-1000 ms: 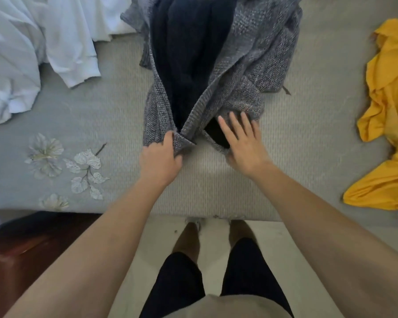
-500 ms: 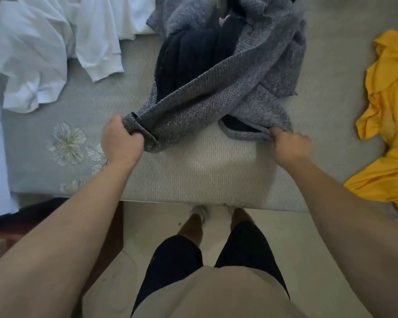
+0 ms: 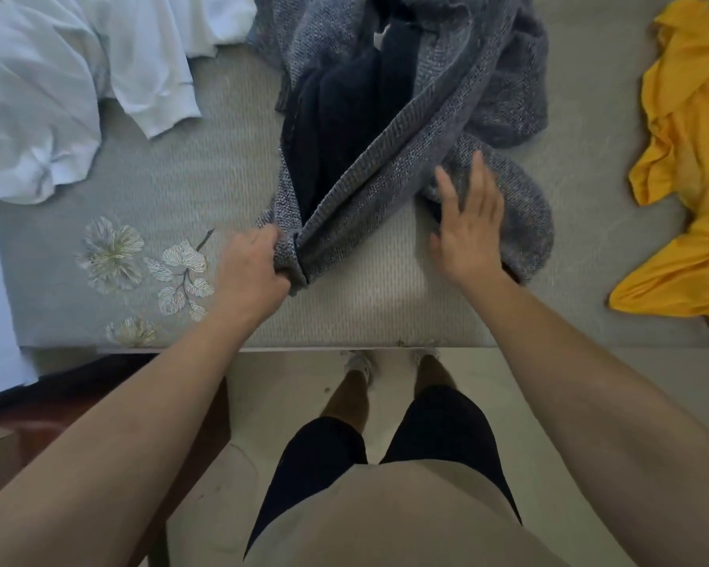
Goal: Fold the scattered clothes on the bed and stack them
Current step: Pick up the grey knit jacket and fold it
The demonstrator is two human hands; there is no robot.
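Note:
A grey knit cardigan (image 3: 439, 116) with a dark navy lining lies crumpled in the middle of the bed (image 3: 181, 190). My left hand (image 3: 254, 268) grips the cardigan's front hem edges, bunched together near the bed's front edge. My right hand (image 3: 467, 223) hovers with fingers spread, flat over the cardigan's lower right part, holding nothing. A white garment (image 3: 78, 83) lies at the back left and a yellow garment (image 3: 688, 173) at the right.
The grey bedspread has an embroidered flower pattern (image 3: 140, 263) at the front left. The bed's front edge (image 3: 344, 346) runs just ahead of my feet. A dark wooden piece (image 3: 58, 427) stands on the floor at the lower left.
My left hand drew the gripped hem back toward the middle. My right hand let go of the right hem and opened over the cardigan.

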